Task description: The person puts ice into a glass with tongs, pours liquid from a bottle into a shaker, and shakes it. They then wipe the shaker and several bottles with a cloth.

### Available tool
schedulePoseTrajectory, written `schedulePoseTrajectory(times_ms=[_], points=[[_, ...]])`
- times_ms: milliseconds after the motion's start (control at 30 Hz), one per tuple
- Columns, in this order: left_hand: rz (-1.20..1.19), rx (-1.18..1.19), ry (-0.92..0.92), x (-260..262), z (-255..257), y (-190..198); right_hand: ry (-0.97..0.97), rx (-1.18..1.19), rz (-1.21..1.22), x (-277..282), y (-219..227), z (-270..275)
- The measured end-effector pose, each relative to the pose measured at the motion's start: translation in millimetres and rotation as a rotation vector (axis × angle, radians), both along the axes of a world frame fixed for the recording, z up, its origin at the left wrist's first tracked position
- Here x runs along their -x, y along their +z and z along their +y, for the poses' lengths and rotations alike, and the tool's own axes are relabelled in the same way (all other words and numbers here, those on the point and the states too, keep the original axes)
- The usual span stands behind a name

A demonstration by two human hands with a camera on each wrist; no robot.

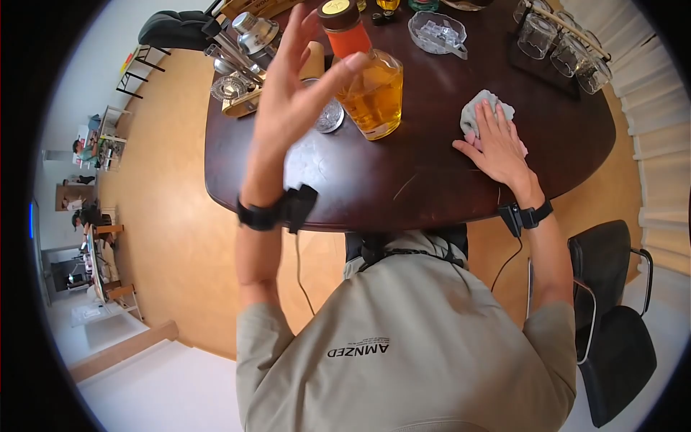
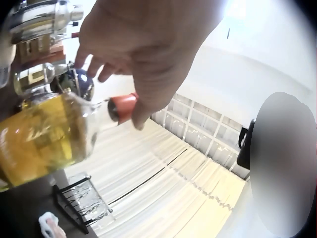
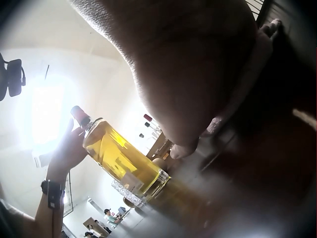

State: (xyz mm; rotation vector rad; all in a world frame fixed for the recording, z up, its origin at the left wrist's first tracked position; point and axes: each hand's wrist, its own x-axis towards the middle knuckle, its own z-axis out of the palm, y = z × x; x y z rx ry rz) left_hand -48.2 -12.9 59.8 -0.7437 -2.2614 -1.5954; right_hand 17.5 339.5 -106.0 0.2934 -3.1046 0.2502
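Observation:
A tall glass bottle (image 1: pixel 376 97) of amber liquid stands upright on the dark table, with a red neck band and a dark cap. My left hand (image 1: pixel 284 101) is raised beside its neck, fingers spread and thumb stretched out across it in the head view. In the left wrist view the thumb overlaps the bottle's red band (image 2: pixel 127 107), and the fingers stay apart from it. Farther right, my right hand (image 1: pixel 498 147) lies flat with straight fingers on a crumpled grey and pink cloth (image 1: pixel 471 117) on the tabletop.
Left of the bottle stand a metal shaker (image 1: pixel 257 32), a strainer (image 1: pixel 228 88) in a wooden holder, and a cut-glass tumbler (image 1: pixel 330 117). Behind are a clear ice bowl (image 1: pixel 432 34) with tongs and, at right, a rack of upturned glasses (image 1: pixel 568 54).

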Motion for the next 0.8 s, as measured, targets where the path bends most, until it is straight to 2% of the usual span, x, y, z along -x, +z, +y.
schedulePoseTrajectory(times_ms=[33, 67, 133, 167, 267, 400, 533, 633, 667, 733, 800], points=[[-0.037, 0.181, -0.057, 4.3, -2.0, 15.6, -0.004, -0.002, -0.010, -0.4, 1.7, -0.5], [-0.029, 0.181, -0.046, 6.9, -1.3, 28.2, -0.004, -0.003, -0.018, 1.6, 3.8, -1.5], [-0.340, 0.360, -0.250, 12.8, -3.0, 44.7, 0.004, 0.004, -0.006, 1.1, 2.9, -1.5], [-0.270, 0.195, -0.350, 20.3, -1.8, 32.7, 0.000, 0.009, 0.005, 2.2, 2.7, -2.2], [-0.299, 0.235, -0.386, 22.8, -1.1, 37.2, -0.012, 0.018, -0.002, 1.0, 6.3, -3.7], [-0.293, 0.144, -0.351, 20.6, 4.3, 26.6, -0.004, 0.014, 0.016, -0.6, 4.1, -1.7], [-0.289, 0.172, -0.289, 20.7, 12.2, 21.6, 0.025, 0.052, 0.062, 1.0, -1.9, 3.2], [-0.239, 0.102, -0.039, 27.3, 24.5, 18.5, 0.031, 0.112, 0.092, -0.4, -5.0, 5.9], [-0.247, 0.080, -0.010, 29.9, 29.8, 23.0, 0.029, 0.138, 0.096, -0.5, -4.6, 5.5], [-0.233, 0.177, 0.127, 34.1, 42.5, 36.9, 0.024, 0.137, 0.122, -0.8, -10.3, 7.4], [-0.163, 0.202, 0.100, 67.5, 30.1, 29.8, 0.035, 0.157, 0.144, -0.9, -13.3, 7.5]])
